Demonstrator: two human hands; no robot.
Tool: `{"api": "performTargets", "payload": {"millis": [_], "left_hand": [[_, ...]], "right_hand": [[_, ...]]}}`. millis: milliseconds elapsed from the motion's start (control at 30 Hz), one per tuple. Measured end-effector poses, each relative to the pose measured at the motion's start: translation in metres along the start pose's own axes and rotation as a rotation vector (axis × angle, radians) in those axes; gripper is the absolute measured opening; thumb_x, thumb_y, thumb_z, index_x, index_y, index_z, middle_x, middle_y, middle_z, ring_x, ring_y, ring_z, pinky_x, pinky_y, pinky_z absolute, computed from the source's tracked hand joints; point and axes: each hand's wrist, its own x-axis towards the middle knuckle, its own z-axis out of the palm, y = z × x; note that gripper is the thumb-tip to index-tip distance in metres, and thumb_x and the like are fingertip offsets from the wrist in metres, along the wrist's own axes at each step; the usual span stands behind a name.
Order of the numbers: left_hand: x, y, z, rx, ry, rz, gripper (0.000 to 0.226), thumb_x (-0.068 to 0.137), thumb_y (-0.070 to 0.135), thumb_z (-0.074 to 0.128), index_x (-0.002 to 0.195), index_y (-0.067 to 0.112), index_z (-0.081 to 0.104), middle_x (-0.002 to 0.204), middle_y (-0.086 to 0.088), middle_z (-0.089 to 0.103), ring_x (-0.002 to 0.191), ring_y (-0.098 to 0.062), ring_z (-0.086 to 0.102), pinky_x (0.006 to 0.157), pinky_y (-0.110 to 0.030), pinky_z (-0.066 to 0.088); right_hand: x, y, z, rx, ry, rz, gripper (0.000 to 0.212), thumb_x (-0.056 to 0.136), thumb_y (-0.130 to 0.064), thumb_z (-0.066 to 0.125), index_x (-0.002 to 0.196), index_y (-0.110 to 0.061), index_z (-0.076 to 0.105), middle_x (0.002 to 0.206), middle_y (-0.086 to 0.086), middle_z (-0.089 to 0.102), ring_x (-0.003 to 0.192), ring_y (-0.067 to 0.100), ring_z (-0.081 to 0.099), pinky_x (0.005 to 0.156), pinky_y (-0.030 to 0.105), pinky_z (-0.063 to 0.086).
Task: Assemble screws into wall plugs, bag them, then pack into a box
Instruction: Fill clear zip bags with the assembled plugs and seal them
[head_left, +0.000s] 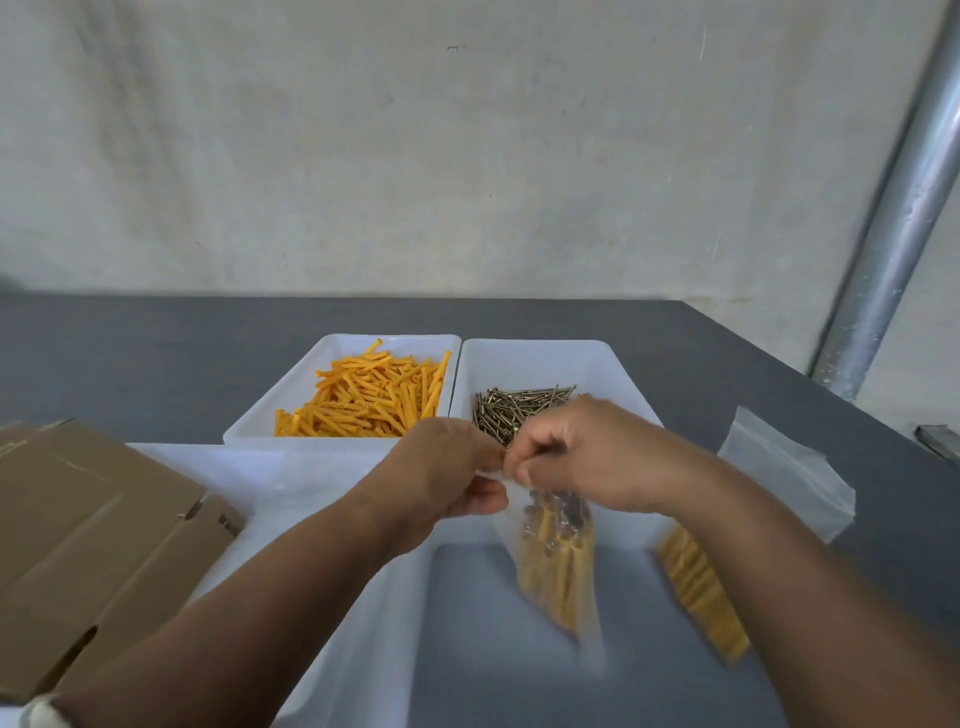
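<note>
In mid-frame the left hand (441, 478) and right hand (576, 457) each keep a pinching grip on the mouth of one filled bag (558, 561), which hangs over the near tray (291, 467). If the seal closes unevenly, plugs may spill. Count: two bins, plugs (363, 400) and screws (514, 405); one box (93, 530) at lower left.

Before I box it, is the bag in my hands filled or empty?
Filled: orange plugs with screws show through the clear bag.

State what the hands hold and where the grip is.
The left hand and right hand both pinch the top edge of the clear bag of orange plugs, which hangs below them.
</note>
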Motion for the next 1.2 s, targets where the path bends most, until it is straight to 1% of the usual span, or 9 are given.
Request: {"api": "performTargets", "payload": {"millis": [267, 333, 467, 567, 733, 833, 900, 1067, 1200], "left_hand": [[0.010, -0.014, 0.003, -0.129, 0.033, 0.004, 0.009, 0.086, -0.004, 0.057, 0.086, 0.005, 0.056, 0.073, -0.009, 0.058, 0.055, -0.015, 0.060, 0.054, -0.025, 0.053], [0.012, -0.013, -0.002, -0.133, 0.009, 0.062, 0.028, 0.072, 0.003, 0.064, 0.097, 0.009, 0.052, 0.082, -0.008, 0.057, 0.065, -0.017, 0.059, 0.058, -0.027, 0.051], [0.009, -0.016, -0.008, 0.043, -0.395, 0.214, 0.063, 0.057, 0.003, 0.067, 0.116, 0.016, 0.051, 0.091, 0.000, 0.069, 0.087, -0.014, 0.066, 0.071, -0.022, 0.051], [0.006, -0.022, -0.001, 0.172, -0.616, 0.234, 0.045, 0.071, 0.004, 0.075, 0.111, 0.018, 0.061, 0.092, 0.001, 0.068, 0.090, -0.014, 0.065, 0.077, -0.026, 0.052], [0.009, -0.029, 0.003, -0.081, -0.522, 0.174, 0.021, 0.071, 0.012, 0.079, 0.089, 0.022, 0.074, 0.089, 0.000, 0.072, 0.086, -0.016, 0.069, 0.075, -0.029, 0.054], [0.012, -0.027, 0.002, -0.242, -0.440, 0.134, 0.027, 0.069, 0.013, 0.080, 0.094, 0.021, 0.076, 0.097, -0.006, 0.073, 0.092, -0.022, 0.071, 0.077, -0.036, 0.056], [0.013, -0.026, 0.001, -0.291, -0.380, 0.142, 0.034, 0.069, 0.014, 0.080, 0.102, 0.018, 0.075, 0.106, -0.010, 0.072, 0.098, -0.027, 0.070, 0.081, -0.039, 0.056], [0.013, -0.025, -0.001, -0.352, -0.351, 0.153, 0.040, 0.075, 0.014, 0.074, 0.114, 0.013, 0.069, 0.113, -0.013, 0.070, 0.100, -0.025, 0.068, 0.081, -0.038, 0.055], [0.012, -0.023, -0.005, -0.365, -0.432, 0.098, 0.042, 0.073, 0.006, 0.067, 0.115, 0.007, 0.068, 0.111, -0.016, 0.069, 0.095, -0.029, 0.068, 0.083, -0.043, 0.057]], "right_hand": [[0.003, 0.008, 0.005, -0.113, 0.005, 0.060, 0.015, 0.092, -0.021, 0.060, 0.088, -0.033, 0.068, 0.081, -0.012, 0.068, 0.064, 0.003, 0.065, 0.059, 0.021, 0.053], [0.001, 0.007, -0.001, -0.090, 0.081, 0.047, 0.018, 0.093, -0.022, 0.060, 0.082, -0.035, 0.065, 0.078, -0.013, 0.066, 0.066, 0.005, 0.064, 0.061, 0.022, 0.052], [-0.001, 0.007, -0.013, 0.063, 0.185, 0.009, 0.018, 0.092, -0.020, 0.060, 0.081, -0.032, 0.067, 0.080, -0.009, 0.071, 0.076, 0.013, 0.067, 0.073, 0.033, 0.054], [0.000, 0.008, -0.016, 0.273, 0.246, -0.016, 0.016, 0.092, -0.016, 0.062, 0.084, -0.027, 0.070, 0.080, -0.001, 0.073, 0.076, 0.018, 0.067, 0.076, 0.038, 0.053], [0.006, 0.006, -0.011, 0.563, 0.327, -0.006, 0.007, 0.087, -0.028, 0.069, 0.094, -0.029, 0.069, 0.087, -0.004, 0.074, 0.068, 0.009, 0.065, 0.059, 0.022, 0.049], [0.012, 0.009, -0.015, 0.623, 0.432, 0.110, 0.057, 0.063, -0.064, 0.070, 0.113, -0.039, 0.059, 0.101, -0.017, 0.068, 0.089, 0.003, 0.068, 0.080, 0.031, 0.054], [0.009, 0.007, -0.016, 0.552, 0.342, 0.181, 0.075, 0.053, -0.075, 0.069, 0.118, -0.039, 0.055, 0.102, -0.016, 0.067, 0.089, 0.007, 0.069, 0.080, 0.033, 0.056], [0.006, 0.008, -0.006, 0.477, 0.219, 0.081, 0.018, 0.082, -0.031, 0.076, 0.095, -0.023, 0.067, 0.076, -0.008, 0.065, 0.062, 0.008, 0.065, 0.061, 0.020, 0.053], [0.009, 0.009, -0.007, 0.493, 0.309, 0.068, 0.011, 0.086, -0.004, 0.066, 0.085, -0.014, 0.062, 0.073, -0.013, 0.067, 0.056, 0.009, 0.057, 0.060, 0.027, 0.052]]}}
